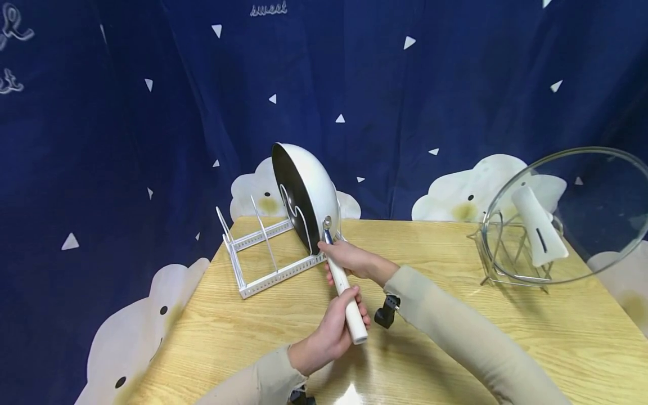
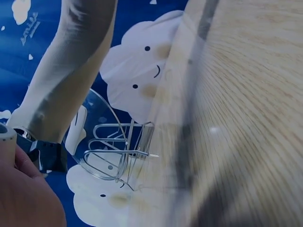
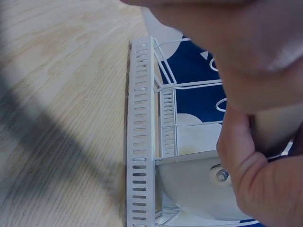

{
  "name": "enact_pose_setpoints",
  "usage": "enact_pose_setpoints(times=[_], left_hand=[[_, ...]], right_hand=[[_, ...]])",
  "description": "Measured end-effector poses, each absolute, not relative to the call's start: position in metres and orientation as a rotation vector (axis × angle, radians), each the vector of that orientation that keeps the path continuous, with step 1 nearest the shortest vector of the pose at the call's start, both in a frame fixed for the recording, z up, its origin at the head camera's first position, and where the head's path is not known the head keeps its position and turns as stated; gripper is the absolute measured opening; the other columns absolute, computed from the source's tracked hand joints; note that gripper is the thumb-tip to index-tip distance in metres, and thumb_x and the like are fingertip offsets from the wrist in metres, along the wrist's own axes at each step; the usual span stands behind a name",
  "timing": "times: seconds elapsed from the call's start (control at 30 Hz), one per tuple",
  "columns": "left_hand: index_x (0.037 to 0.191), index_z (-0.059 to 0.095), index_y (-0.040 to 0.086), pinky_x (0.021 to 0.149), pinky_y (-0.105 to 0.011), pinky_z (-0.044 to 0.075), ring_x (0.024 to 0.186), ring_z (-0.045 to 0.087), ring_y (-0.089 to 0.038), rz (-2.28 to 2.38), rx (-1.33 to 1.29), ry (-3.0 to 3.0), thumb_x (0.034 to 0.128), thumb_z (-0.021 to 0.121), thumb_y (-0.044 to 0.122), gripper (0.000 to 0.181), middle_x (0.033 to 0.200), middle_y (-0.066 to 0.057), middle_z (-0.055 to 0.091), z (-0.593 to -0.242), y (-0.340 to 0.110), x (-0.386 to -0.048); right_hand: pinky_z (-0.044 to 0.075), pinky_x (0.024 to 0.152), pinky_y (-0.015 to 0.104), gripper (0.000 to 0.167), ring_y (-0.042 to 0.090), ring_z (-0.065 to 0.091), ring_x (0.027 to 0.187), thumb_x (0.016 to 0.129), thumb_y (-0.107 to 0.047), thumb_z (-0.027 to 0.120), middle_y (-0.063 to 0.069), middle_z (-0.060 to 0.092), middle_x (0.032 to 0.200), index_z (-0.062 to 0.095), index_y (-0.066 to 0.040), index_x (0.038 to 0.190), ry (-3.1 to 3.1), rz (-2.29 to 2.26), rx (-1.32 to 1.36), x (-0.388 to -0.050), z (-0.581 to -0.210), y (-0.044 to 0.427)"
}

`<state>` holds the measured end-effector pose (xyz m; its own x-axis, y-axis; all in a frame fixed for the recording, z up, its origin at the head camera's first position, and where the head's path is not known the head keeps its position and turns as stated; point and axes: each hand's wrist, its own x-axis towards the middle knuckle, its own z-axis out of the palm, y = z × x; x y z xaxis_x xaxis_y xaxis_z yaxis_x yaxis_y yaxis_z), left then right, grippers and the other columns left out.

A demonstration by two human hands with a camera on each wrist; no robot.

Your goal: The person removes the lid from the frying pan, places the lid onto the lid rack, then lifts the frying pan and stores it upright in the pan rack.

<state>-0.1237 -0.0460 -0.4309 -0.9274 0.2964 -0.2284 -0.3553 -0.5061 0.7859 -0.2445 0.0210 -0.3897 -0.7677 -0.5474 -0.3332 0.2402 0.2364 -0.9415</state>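
A white wok with a dark inside point(image 1: 312, 177) stands on its edge in a white slotted rack point(image 1: 291, 271), between the rack's wire dividers. Its long white handle point(image 1: 356, 320) slants toward me. My right hand point(image 1: 354, 260) grips the handle near the wok's rivet. Lower down, close to the free end, my left hand point(image 1: 334, 326) is wrapped around the same handle. In the right wrist view the wok's side point(image 3: 199, 184) sits against the slotted rail point(image 3: 140, 142). The left wrist view shows the handle's end point(image 2: 6, 142) in the left hand.
At the right of the wooden table point(image 1: 430, 247) a glass lid point(image 1: 607, 275) with a white upright grip point(image 1: 539, 228) leans in a metal wire rack point(image 1: 488, 264). A dark blue curtain point(image 1: 374, 84) with white clouds hangs behind.
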Motion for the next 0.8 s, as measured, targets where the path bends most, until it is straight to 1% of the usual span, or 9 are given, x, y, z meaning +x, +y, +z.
enact_pose_setpoints(times=[0.23, 0.4, 0.53, 0.67, 0.73, 0.8], left_hand=[[0.078, 0.047, 0.013, 0.056, -0.025, 0.047, 0.053, 0.054, -0.011, 2.408, -0.04, 1.295, 0.095, 0.047, 0.037, 0.029, 0.062, 0.002, 0.053, -0.437, -0.05, -0.127], [0.081, 0.048, 0.012, 0.061, -0.025, 0.051, 0.058, 0.055, -0.01, 2.39, -0.039, 1.352, 0.0952, 0.048, 0.039, 0.03, 0.066, 0.0, 0.053, -0.438, -0.056, -0.128], [0.082, 0.05, 0.012, 0.063, -0.027, 0.052, 0.061, 0.057, -0.01, 2.328, -0.021, 1.437, 0.0956, 0.047, 0.04, 0.031, 0.068, 0.0, 0.055, -0.437, -0.061, -0.129], [0.084, 0.053, 0.011, 0.057, -0.025, 0.052, 0.061, 0.059, -0.01, 2.248, 0.001, 1.526, 0.0949, 0.048, 0.041, 0.032, 0.07, 0.0, 0.059, -0.435, -0.07, -0.13], [0.085, 0.054, 0.01, 0.053, -0.024, 0.051, 0.06, 0.06, -0.009, 2.199, 0.019, 1.589, 0.0941, 0.048, 0.043, 0.034, 0.07, -0.001, 0.059, -0.434, -0.075, -0.131], [0.087, 0.054, 0.009, 0.05, -0.023, 0.051, 0.059, 0.059, -0.009, 2.14, 0.046, 1.661, 0.0938, 0.047, 0.045, 0.036, 0.07, -0.001, 0.06, -0.432, -0.081, -0.133]], right_hand=[[0.054, 0.051, 0.033, 0.039, 0.021, 0.058, 0.049, 0.1, -0.038, 0.039, 0.008, 0.052, 0.063, 0.046, -0.002, 0.089, 1.919, -1.585, -0.294, -0.245, -0.393, 0.025], [0.054, 0.053, 0.034, 0.041, 0.023, 0.06, 0.054, 0.099, -0.041, 0.042, 0.011, 0.054, 0.068, 0.05, -0.002, 0.093, 1.991, -1.555, -0.315, -0.244, -0.393, 0.027], [0.053, 0.056, 0.033, 0.042, 0.019, 0.057, 0.06, 0.098, -0.042, 0.042, 0.01, 0.054, 0.073, 0.052, -0.001, 0.093, 2.048, -1.509, -0.33, -0.242, -0.389, 0.029], [0.053, 0.058, 0.033, 0.042, 0.018, 0.056, 0.065, 0.098, -0.042, 0.042, 0.008, 0.053, 0.075, 0.053, -0.001, 0.095, 2.08, -1.47, -0.339, -0.24, -0.387, 0.031], [0.054, 0.057, 0.033, 0.042, 0.017, 0.056, 0.064, 0.098, -0.042, 0.042, 0.007, 0.053, 0.073, 0.054, -0.001, 0.095, 2.093, -1.448, -0.363, -0.24, -0.386, 0.032], [0.054, 0.056, 0.033, 0.042, 0.016, 0.056, 0.061, 0.098, -0.041, 0.042, 0.005, 0.051, 0.067, 0.056, -0.002, 0.092, 2.105, -1.427, -0.394, -0.24, -0.386, 0.034]])
